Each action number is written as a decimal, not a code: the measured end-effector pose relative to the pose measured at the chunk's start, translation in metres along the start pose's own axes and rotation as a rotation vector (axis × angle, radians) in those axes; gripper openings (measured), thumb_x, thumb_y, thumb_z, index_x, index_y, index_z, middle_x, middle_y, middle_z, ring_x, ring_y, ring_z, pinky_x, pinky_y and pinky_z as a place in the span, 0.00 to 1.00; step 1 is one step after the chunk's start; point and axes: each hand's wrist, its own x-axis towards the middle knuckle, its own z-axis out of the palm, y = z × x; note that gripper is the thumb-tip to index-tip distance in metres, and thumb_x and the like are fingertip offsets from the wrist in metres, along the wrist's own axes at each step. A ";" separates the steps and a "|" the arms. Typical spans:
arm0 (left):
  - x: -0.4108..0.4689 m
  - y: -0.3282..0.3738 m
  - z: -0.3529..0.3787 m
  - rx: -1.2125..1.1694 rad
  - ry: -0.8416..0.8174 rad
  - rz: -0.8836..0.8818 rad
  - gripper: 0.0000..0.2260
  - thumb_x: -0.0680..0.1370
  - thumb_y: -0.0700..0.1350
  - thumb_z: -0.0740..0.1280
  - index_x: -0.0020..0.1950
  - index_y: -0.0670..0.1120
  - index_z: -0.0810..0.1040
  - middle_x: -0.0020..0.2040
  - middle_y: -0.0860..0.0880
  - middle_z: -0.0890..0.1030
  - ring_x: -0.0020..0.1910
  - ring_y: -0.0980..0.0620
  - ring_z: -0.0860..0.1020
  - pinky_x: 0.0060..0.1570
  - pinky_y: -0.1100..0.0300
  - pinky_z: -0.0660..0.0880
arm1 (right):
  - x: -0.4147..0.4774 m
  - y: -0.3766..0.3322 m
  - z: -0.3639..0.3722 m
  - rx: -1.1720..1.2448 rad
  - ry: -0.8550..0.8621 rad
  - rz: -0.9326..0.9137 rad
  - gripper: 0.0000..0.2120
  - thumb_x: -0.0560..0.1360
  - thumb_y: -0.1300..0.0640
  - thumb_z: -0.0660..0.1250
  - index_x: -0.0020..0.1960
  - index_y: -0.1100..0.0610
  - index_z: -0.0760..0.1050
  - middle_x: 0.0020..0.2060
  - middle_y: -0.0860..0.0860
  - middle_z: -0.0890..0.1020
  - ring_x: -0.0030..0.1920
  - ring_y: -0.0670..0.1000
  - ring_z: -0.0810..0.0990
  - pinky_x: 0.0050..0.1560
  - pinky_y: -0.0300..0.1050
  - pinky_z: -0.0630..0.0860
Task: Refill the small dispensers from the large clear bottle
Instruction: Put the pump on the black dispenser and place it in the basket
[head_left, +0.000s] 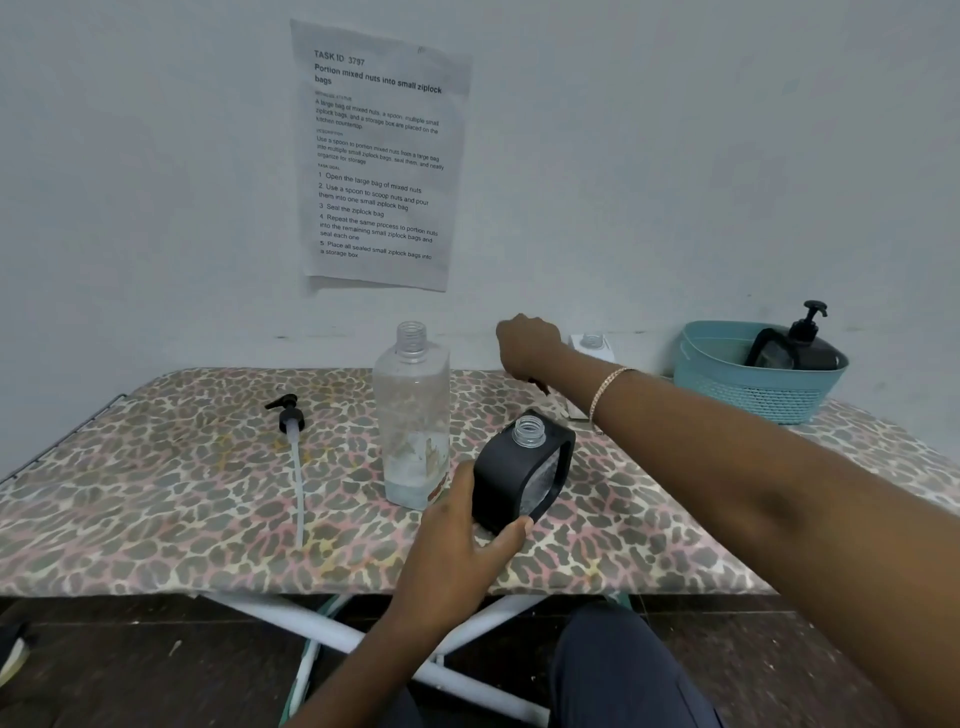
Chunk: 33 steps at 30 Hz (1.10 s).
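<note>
Step in hand: positioning for filling. The left hand (457, 540) closes its grip round the uncapped black rectangular plastic dispenser (519, 467), tilted just right of the tall clear plastic bottle (413, 415). The right hand (527, 345) hangs beyond the bottle; whether its grip holds anything cannot be determined. The next move likely calls for lifting the bottle, aligning necks and pouring.

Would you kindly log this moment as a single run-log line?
left hand grips uncapped black dispenser; right hand outstretched, grasp unclear; large clear bottle upright, open; pump on table

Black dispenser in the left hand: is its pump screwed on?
No, the black dispenser gripped by the left hand shows a bare threaded neck, and a pump lies loose on the table.
</note>
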 end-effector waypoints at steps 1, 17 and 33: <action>0.000 0.000 0.000 0.000 0.004 0.004 0.17 0.79 0.55 0.73 0.65 0.60 0.72 0.56 0.57 0.83 0.56 0.53 0.83 0.55 0.45 0.81 | -0.001 -0.001 -0.011 0.020 0.017 -0.007 0.05 0.76 0.68 0.64 0.50 0.61 0.73 0.49 0.57 0.78 0.46 0.59 0.80 0.42 0.48 0.72; -0.003 0.007 -0.001 0.003 0.010 -0.004 0.20 0.77 0.57 0.73 0.66 0.57 0.72 0.56 0.57 0.84 0.54 0.57 0.84 0.53 0.46 0.82 | -0.172 0.035 -0.104 1.228 0.541 -0.171 0.17 0.73 0.58 0.80 0.61 0.57 0.84 0.51 0.47 0.89 0.50 0.48 0.89 0.58 0.48 0.84; 0.000 -0.002 0.002 -0.003 0.013 0.034 0.19 0.77 0.59 0.73 0.64 0.67 0.69 0.57 0.61 0.83 0.56 0.59 0.83 0.54 0.50 0.83 | -0.208 0.025 0.008 1.158 0.309 -0.122 0.18 0.74 0.58 0.79 0.63 0.50 0.83 0.54 0.42 0.88 0.57 0.41 0.86 0.63 0.44 0.82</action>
